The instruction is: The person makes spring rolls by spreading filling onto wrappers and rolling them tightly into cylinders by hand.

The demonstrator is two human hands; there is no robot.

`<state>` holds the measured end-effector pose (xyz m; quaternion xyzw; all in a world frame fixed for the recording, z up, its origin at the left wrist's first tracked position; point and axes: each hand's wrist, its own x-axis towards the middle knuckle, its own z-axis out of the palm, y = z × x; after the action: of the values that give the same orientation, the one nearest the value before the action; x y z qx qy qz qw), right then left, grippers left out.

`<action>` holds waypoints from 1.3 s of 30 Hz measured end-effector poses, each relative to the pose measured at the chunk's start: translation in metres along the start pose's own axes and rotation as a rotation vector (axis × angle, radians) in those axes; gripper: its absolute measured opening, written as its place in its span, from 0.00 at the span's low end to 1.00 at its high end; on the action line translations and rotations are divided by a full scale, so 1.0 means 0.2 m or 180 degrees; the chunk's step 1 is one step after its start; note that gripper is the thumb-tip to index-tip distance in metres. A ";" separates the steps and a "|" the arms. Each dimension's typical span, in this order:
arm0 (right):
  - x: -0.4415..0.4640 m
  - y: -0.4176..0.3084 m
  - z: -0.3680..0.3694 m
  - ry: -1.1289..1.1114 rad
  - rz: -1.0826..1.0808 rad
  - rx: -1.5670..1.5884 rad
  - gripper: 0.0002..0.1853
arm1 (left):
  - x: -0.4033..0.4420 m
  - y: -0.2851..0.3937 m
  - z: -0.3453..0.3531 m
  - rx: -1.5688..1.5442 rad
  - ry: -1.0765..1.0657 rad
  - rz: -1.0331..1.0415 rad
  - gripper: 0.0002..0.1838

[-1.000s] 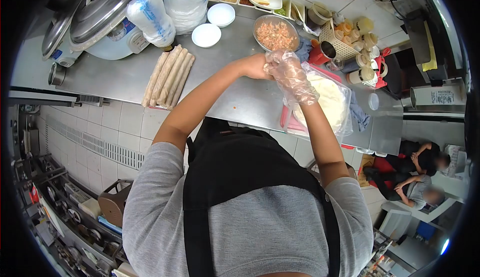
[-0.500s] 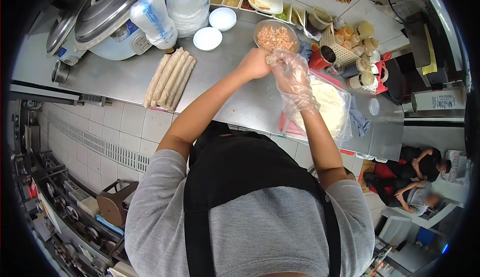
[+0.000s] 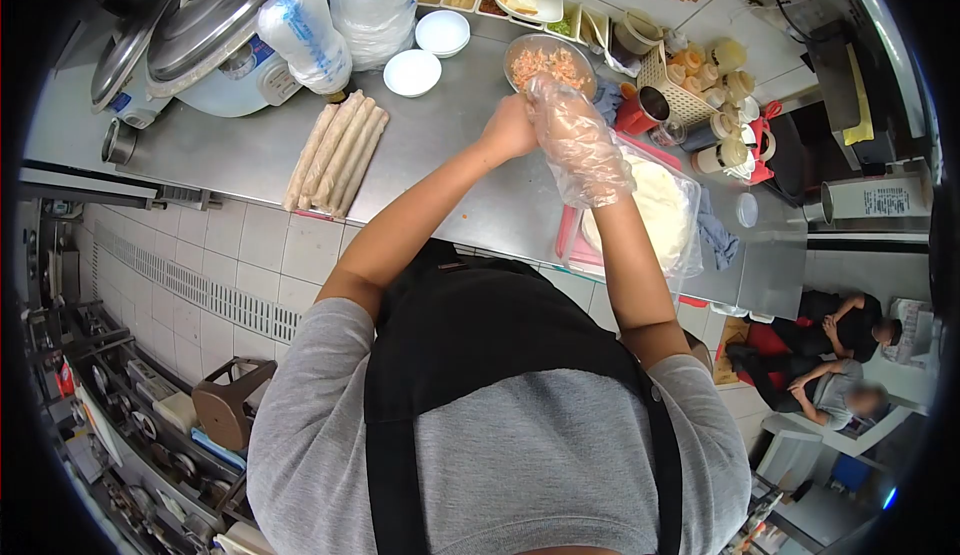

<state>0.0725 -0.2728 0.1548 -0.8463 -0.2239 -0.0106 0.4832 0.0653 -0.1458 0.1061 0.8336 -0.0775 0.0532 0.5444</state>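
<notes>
My right hand (image 3: 565,130) wears a loose, clear plastic glove (image 3: 590,165), wrinkled over the fingers and wrist. Through the creased film I cannot make out how those fingers are held. Bare and curled, my left hand (image 3: 510,127) touches the glove's left side and appears to grip the plastic; its fingertips are hidden behind the right hand. Just beyond both hands stands a metal bowl (image 3: 513,52) of shredded orange and pale food (image 3: 545,63). Right of my gloved wrist, a pale round mass like dough (image 3: 655,210) lies in a clear plastic-covered tray (image 3: 688,195).
Several long wrapped rolls (image 3: 338,155) lie on the steel counter (image 3: 440,175), left of two white bowls (image 3: 413,74). Large lidded cookers (image 3: 215,65) occupy the far left. A red cup (image 3: 640,113) and bottles in a basket (image 3: 655,80) stand right. Two people (image 3: 840,395) sit beyond the counter.
My gloved right hand has turned and extended up toward the metal bowl, and the glove sits closer around it. My left hand remains beside it, now more behind the glove.
</notes>
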 end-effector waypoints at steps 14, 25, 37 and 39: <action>-0.66 0.48 0.35 0.0125 -0.0104 -0.1131 0.13 | -0.35 -0.70 -0.18 0.1432 0.1069 -0.0997 0.25; -0.66 0.52 0.41 -0.0360 0.2347 0.0639 0.13 | -0.38 -0.48 0.06 0.2045 -0.1499 0.1673 0.27; -0.42 0.30 0.26 0.0086 -0.1106 -0.0941 0.08 | -0.16 -0.27 -0.06 0.1466 -0.1710 0.0502 0.12; -0.37 0.26 0.22 -0.0088 -0.0739 -0.1235 0.07 | -0.16 -0.21 -0.09 0.1314 -0.1539 0.0307 0.13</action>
<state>0.0175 -0.2866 0.0707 -0.8920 -0.3202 -0.0974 0.3038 0.0417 -0.1105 0.0691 0.9103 -0.2316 -0.1060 0.3264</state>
